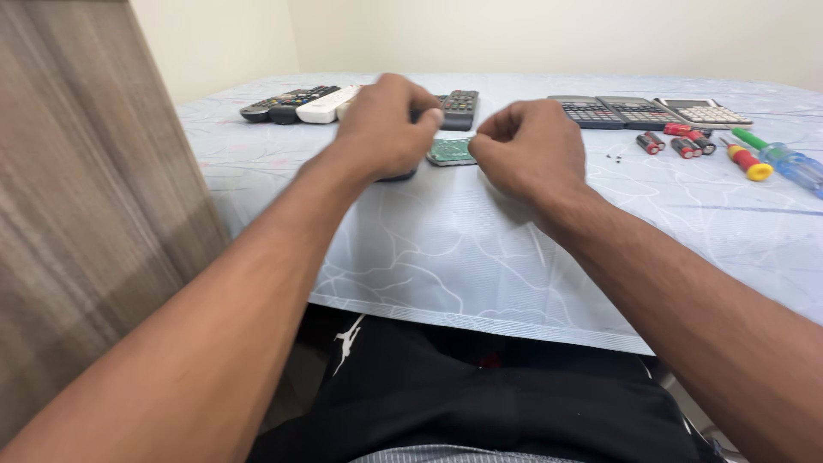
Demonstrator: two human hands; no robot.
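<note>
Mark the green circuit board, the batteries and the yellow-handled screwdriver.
green circuit board [451, 152], head view, on its visible middle between the hands.
batteries [677, 143], head view, on the middle of the red-and-black cluster.
yellow-handled screwdriver [748, 162], head view, on its red-and-yellow handle.

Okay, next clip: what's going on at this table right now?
A person sits at a table covered in a pale blue cloth, both hands over a small green circuit board. The left hand rests on a dark object, mostly hidden; the right hand is curled at the board's edge. Remote controls lie behind, calculators, red batteries and screwdrivers to the right.
</note>
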